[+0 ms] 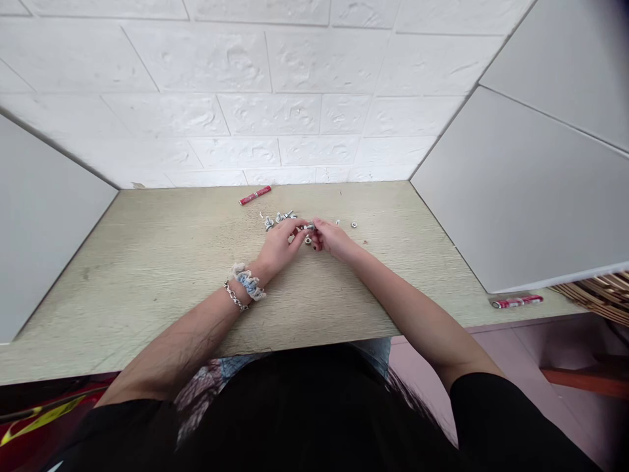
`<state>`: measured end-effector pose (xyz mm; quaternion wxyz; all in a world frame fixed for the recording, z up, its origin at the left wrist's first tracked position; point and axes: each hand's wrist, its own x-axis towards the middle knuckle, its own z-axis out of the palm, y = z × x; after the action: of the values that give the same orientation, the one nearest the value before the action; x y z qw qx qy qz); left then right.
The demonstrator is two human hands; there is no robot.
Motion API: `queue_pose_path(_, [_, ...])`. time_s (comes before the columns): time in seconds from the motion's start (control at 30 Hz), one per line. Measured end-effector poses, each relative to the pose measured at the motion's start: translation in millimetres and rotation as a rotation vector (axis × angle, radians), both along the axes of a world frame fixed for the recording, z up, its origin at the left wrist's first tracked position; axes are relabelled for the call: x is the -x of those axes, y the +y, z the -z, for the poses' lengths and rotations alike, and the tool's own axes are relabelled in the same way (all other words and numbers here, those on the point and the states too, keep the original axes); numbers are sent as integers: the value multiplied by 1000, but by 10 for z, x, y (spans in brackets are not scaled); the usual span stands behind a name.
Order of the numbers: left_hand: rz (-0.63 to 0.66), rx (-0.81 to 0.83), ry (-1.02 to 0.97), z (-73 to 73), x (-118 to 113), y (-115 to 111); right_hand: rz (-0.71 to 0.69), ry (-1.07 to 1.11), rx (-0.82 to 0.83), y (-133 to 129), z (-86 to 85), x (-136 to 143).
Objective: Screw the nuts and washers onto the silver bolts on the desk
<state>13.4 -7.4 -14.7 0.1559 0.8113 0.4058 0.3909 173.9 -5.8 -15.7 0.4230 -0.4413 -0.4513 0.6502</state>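
Between my two hands is a small silver bolt [308,227], lying roughly sideways and partly covered by fingers. My left hand [281,248] pinches its left end with thumb and fingers. On the other end, the thumb and fingertips of my right hand [334,239] are closed. Just below the fingertips a metal nut [308,241] lies on the wooden table [196,262]. Several silver bolts, one of them an upright bolt [268,223], sit close behind my left hand. Another nut [354,225] rests to the right of my right hand.
A red marker-like tube [255,195] lies near the white brick wall [295,118]. A similar red tube [517,301] is by the right front edge, near a woven basket [599,292]. Grey panels [550,190] stand on both sides. Small bits of debris dot the tabletop.
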Motion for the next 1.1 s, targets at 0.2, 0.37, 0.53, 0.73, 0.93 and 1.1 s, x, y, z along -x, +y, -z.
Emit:
queue_pose_path(0.2, [-102,186,-90,-88,-7,-5,-47,50,-41,-24,-6,-13])
queue_pose_path(0.37, [-106,187,-108,-79,0,16,-25,115,-5,-36,-28,-14])
queue_pose_path(0.53, [-38,49,-62,-22,12,13,67,180,70,-50,-124,5])
queue_pose_path(0.73, [70,-111,22,8,19,-19,59,30,165,-27,-114,5])
queue_pose_path(0.93, [78,-151,15,26,16,0,20,-66,94,-29,-65,-22])
queue_pose_path(1.1, [11,-87,-1,27,11,20,29,18,78,-14,-60,-3])
